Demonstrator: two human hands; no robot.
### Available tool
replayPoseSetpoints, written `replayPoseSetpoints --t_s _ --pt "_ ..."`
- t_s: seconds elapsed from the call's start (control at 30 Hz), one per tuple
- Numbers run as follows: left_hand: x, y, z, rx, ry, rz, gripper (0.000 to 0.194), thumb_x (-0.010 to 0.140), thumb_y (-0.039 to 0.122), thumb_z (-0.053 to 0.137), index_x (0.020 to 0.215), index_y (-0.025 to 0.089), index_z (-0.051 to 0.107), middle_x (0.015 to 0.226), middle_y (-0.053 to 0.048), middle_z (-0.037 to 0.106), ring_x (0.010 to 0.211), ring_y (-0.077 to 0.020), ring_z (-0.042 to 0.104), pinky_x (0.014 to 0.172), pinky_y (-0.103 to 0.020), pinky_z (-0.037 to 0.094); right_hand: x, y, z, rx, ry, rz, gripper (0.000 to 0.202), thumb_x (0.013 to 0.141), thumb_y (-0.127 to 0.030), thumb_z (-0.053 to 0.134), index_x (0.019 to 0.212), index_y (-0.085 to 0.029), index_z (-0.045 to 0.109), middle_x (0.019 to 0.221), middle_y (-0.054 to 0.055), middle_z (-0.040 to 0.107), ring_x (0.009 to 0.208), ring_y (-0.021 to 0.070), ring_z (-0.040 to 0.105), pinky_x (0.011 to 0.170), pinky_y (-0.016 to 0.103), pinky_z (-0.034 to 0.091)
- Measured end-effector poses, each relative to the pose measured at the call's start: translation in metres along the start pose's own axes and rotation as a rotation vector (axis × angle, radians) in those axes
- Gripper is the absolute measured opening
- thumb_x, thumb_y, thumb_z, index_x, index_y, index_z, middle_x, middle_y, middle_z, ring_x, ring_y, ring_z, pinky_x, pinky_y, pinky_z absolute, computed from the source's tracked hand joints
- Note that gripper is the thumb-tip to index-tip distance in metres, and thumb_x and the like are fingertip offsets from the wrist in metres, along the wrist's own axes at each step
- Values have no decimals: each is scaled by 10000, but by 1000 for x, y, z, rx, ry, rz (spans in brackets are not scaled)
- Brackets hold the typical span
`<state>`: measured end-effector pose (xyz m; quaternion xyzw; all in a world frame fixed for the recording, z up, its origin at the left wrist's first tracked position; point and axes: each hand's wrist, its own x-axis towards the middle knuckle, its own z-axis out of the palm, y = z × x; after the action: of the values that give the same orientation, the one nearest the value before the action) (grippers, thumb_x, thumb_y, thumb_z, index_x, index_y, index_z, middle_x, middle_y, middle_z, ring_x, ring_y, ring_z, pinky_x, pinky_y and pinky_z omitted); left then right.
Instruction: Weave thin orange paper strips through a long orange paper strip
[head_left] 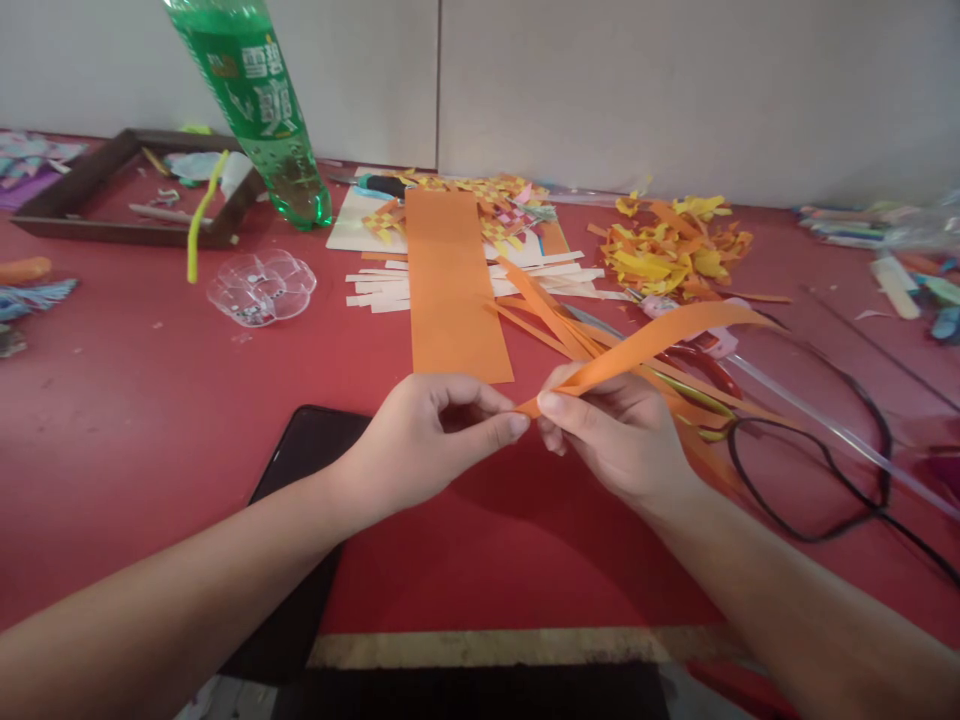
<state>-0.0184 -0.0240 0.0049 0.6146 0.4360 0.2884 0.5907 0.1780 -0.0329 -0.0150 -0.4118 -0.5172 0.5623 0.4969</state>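
Observation:
An orange paper strip [645, 335] runs from between my hands up to the right, its far end free in the air. My left hand [442, 430] pinches the near end between thumb and forefinger. Close beside it, my right hand [615, 425] grips the same strip, thumb on top, where it looks folded or bent. Beyond my hands lies a wide orange paper sheet [454, 290], over several white paper strips [382, 285]. More loose orange strips [544, 310] spread out behind and under my right hand.
A green plastic bottle [259, 110] stands at back left near a dark frame [120, 237]. A clear flower-shaped dish [262, 290] and a black phone [300, 480] lie left. Yellow-orange folded pieces [675, 250], a pink glue gun [712, 330] and its black cord [810, 535] are right.

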Motion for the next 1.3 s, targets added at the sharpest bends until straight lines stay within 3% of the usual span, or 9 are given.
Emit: replayPoseSetpoints --t_s 0.3,0.57,0.73,0.93,1.3 --pt "0 0 -1 -4 12 -31 209 836 399 705 804 197 749 791 13 740 733 -116 611 674 -224 465 0 0 0 -12 16 9 143 801 -282 781 691 -207 729 596 -26 657 499 80 590 467 195 494" --pt "0 -1 -2 24 29 -69 223 814 416 719 795 195 740 793 10 733 735 -118 605 683 -230 465 2 4 -7 58 115 13 138 761 -269 815 691 -206 715 581 -33 667 463 81 585 445 199 492" --pt "1 0 0 75 -44 -46 194 854 376 675 824 193 730 790 16 717 740 -110 618 690 -221 469 1 2 -6 9 41 11 128 779 -248 793 690 -198 717 581 -29 655 459 73 579 438 188 489" --pt "-1 3 2 152 -44 17 239 853 429 675 841 206 759 834 13 765 769 -134 661 704 -236 480 2 -10 -1 -119 -84 11 148 788 -181 741 646 -171 703 540 -26 621 455 68 563 439 181 476" --pt "-2 3 1 135 -45 51 202 868 351 666 768 197 749 766 27 763 731 -112 679 701 -203 501 2 -5 0 -4 -95 44 131 756 -190 771 640 -181 713 574 -24 640 468 76 574 433 187 481"
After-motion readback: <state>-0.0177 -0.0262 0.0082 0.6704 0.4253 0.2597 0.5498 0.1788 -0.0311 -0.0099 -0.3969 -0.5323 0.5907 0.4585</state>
